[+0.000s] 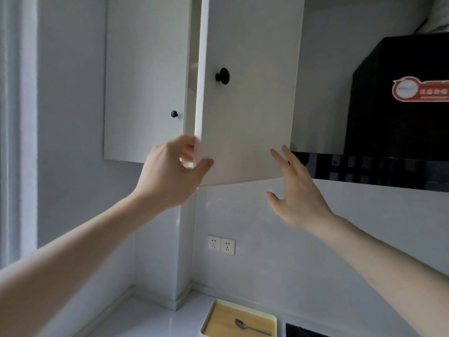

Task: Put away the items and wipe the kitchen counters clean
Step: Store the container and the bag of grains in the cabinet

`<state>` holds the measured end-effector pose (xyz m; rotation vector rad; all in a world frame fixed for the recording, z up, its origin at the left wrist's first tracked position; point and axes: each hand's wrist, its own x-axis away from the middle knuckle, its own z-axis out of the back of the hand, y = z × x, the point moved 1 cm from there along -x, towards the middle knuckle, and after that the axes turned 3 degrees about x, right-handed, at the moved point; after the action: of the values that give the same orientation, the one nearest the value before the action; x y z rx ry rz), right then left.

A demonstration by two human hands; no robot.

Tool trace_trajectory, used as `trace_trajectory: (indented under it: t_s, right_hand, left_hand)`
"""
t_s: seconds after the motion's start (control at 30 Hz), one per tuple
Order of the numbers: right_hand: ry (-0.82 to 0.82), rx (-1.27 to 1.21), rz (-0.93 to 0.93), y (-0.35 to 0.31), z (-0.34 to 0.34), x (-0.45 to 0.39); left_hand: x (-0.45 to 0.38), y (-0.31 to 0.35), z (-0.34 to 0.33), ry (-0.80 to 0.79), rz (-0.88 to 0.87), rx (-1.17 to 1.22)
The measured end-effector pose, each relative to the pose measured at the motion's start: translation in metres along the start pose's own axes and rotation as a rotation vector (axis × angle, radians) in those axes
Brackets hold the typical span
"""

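Gripping the lower corner of the open cabinet door (247, 93), the left hand (170, 173) has its fingers curled behind the door's free edge and its thumb pressed on the front face, so its grip is clamped on the door. The right hand (296, 190) is raised at the door's lower hinge-side corner with its fingers straight and spread, its grip apart; the fingertips lie against or just in front of the panel. A black knob (223, 75) sits on the door, and another knob (174, 114) on the closed door (143, 76) to the left. A black range hood (398, 113) hangs to the right. Below, at the back corner of the surface (150, 319), a tray (239, 323) holds a spoon (250, 327). Two wall sockets (221, 244) sit above it.
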<state>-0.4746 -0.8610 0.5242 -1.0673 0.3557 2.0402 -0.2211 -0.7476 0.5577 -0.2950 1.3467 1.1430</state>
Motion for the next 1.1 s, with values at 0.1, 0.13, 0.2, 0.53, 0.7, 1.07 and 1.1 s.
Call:
trace_trajectory:
  t_s: [0.1,0.13,0.2,0.53,0.7,1.07,1.1]
  right_hand:
    - [0.007,0.03,-0.006,0.005,-0.021,-0.021]
    - [0.002,0.047,-0.012,0.006,-0.028,-0.027]
    - [-0.007,0.094,-0.028,0.009,-0.04,-0.039]
    - [-0.013,0.242,-0.126,0.03,-0.094,-0.081]
    - [-0.042,0.317,-0.165,0.037,-0.112,-0.095]
    - [-0.137,0.449,-0.218,0.045,-0.15,-0.106]
    - [-0.144,0.463,-0.22,0.046,-0.152,-0.107]
  left_hand:
    - [-0.014,-0.035,0.005,-0.001,0.085,-0.07]
    - [-0.019,-0.047,0.005,-0.004,0.105,-0.094]
    - [-0.031,-0.069,0.004,-0.013,0.147,-0.144]
    - [-0.087,-0.161,-0.024,-0.08,0.302,-0.219]
    - [-0.104,-0.18,-0.037,-0.146,0.297,-0.377]
    - [-0.095,-0.206,-0.09,-0.393,-0.064,-0.859]
    - [-0.097,-0.207,-0.094,-0.42,-0.047,-0.856]
